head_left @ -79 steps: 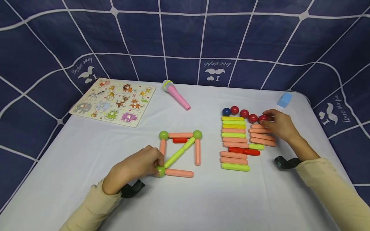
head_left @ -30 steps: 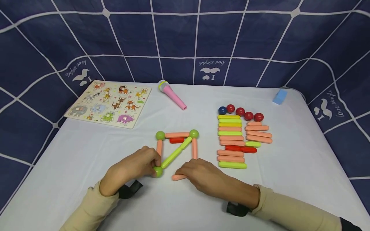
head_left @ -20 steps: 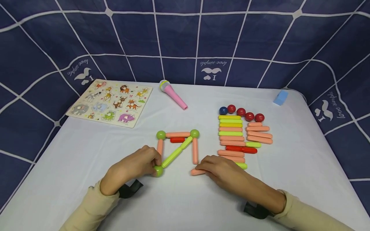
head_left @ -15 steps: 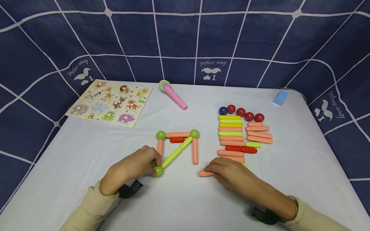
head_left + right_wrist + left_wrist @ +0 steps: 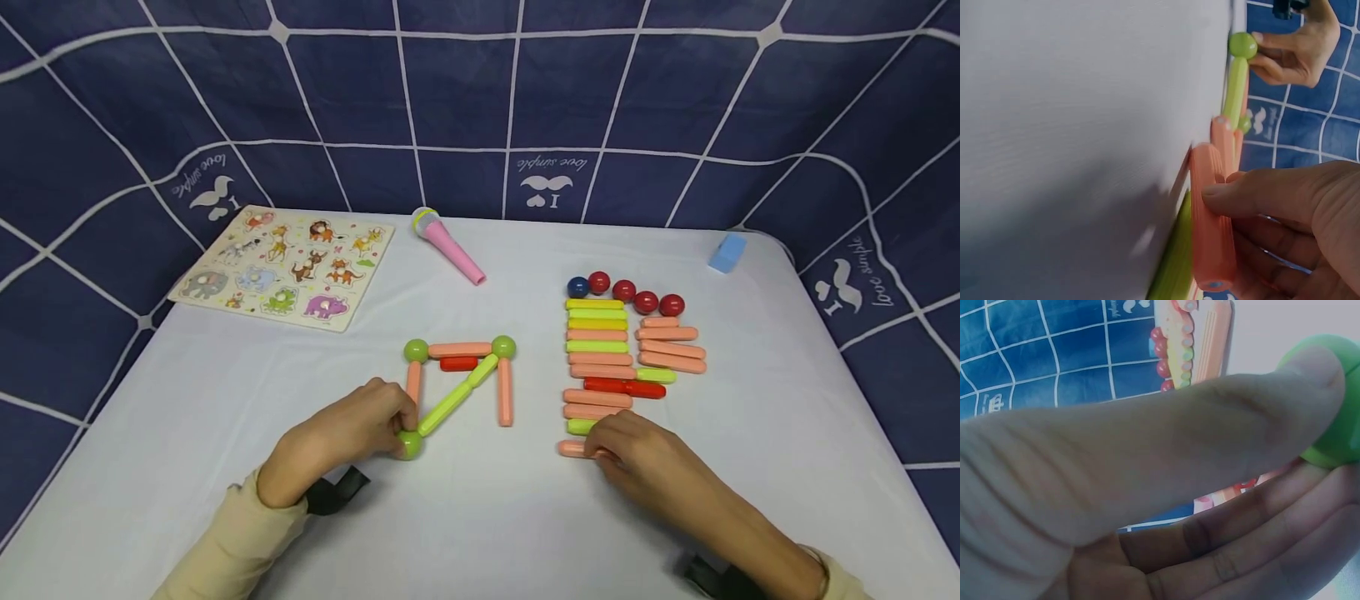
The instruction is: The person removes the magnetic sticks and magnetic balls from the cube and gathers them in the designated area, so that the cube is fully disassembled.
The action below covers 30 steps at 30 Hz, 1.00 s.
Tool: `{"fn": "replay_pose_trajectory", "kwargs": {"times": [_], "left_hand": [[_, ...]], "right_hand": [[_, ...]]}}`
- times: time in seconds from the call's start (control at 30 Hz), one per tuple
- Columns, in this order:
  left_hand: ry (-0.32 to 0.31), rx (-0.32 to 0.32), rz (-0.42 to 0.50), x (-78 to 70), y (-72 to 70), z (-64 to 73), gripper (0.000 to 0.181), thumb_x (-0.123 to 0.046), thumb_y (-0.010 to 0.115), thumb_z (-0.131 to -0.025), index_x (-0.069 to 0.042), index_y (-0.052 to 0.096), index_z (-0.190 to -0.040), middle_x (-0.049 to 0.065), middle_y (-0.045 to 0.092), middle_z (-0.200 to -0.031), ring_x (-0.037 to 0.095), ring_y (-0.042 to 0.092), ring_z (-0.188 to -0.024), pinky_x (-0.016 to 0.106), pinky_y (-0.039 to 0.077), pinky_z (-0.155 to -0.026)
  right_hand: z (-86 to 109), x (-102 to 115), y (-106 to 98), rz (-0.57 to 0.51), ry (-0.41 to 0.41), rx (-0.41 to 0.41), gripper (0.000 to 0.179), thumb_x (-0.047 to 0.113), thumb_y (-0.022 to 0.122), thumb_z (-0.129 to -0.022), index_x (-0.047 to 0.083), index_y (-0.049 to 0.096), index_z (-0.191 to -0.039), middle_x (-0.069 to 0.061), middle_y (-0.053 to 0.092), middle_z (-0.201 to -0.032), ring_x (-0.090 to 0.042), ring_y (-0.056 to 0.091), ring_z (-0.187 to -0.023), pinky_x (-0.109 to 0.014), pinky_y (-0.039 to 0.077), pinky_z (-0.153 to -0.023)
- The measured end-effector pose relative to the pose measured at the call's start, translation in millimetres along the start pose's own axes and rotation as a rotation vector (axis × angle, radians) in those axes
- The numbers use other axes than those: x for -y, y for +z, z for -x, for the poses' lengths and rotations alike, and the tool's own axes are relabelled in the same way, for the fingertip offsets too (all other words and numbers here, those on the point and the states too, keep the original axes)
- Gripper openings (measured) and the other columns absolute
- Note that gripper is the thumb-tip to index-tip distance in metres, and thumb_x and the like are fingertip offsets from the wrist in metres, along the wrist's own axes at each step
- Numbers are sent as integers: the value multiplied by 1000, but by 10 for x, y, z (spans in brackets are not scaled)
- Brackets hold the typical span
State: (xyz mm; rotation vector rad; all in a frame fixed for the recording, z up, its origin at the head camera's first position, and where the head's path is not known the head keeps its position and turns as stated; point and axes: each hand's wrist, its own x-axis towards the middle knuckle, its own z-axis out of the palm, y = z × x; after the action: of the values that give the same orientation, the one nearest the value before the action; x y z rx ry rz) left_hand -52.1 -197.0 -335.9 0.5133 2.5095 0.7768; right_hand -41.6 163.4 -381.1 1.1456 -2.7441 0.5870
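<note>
My left hand pinches a green ball at the near left corner of a flat frame of sticks and balls. A lime stick runs diagonally from that ball to another green ball; salmon sticks form the other sides. In the left wrist view the thumb presses on the green ball. My right hand holds a salmon stick just in front of the row of loose sticks. The right wrist view shows thumb and fingers gripping this salmon stick along its sides.
Loose sticks lie in two columns at the right, with a lime stick nearest the right hand. Behind them sit a blue ball and several red balls. Farther back are an animal puzzle board, a pink toy microphone and a blue block.
My right hand came from the red balls, took the salmon stick from the frame's near side and carried it right to the loose sticks. The left hand stays on its green ball.
</note>
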Motion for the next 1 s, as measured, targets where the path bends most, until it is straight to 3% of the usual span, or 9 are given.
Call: {"fn": "replay_pose_trajectory", "kwargs": {"times": [0.37, 0.57, 0.77, 1.0], "left_hand": [[5, -1, 17, 11, -2, 8, 24, 11, 81, -68, -10, 71, -73, -7, 60, -67, 9, 50, -62, 23, 45, -55], [8, -1, 19, 14, -7, 13, 24, 11, 81, -68, -11, 71, -72, -7, 60, -67, 8, 50, -61, 23, 45, -55], [6, 3, 15, 18, -19, 9, 24, 11, 81, -69, -11, 71, -73, -7, 60, -67, 9, 50, -62, 23, 45, -55], [14, 2, 22, 31, -6, 9, 24, 11, 80, -69, -11, 71, -72, -7, 60, -67, 8, 49, -61, 22, 44, -55]], "right_hand": [[-1, -18, 38, 125, -33, -16, 27, 10, 90, -67, 14, 73, -87, 6, 62, -86, -10, 58, -78, -29, 55, -70], [-9, -25, 22, 182, 13, 2, 24, 8, 88, -68, 13, 72, -85, 6, 61, -83, -10, 57, -72, -29, 55, -67], [-80, 19, -7, 123, 68, 7, 22, 13, 87, -72, 15, 70, -86, 8, 59, -82, -6, 53, -73, -26, 53, -65], [-439, 158, -24, -19, 229, 105, 39, 20, 84, -79, 5, 69, -112, 0, 65, -95, -12, 57, -83, -29, 55, -72]]}}
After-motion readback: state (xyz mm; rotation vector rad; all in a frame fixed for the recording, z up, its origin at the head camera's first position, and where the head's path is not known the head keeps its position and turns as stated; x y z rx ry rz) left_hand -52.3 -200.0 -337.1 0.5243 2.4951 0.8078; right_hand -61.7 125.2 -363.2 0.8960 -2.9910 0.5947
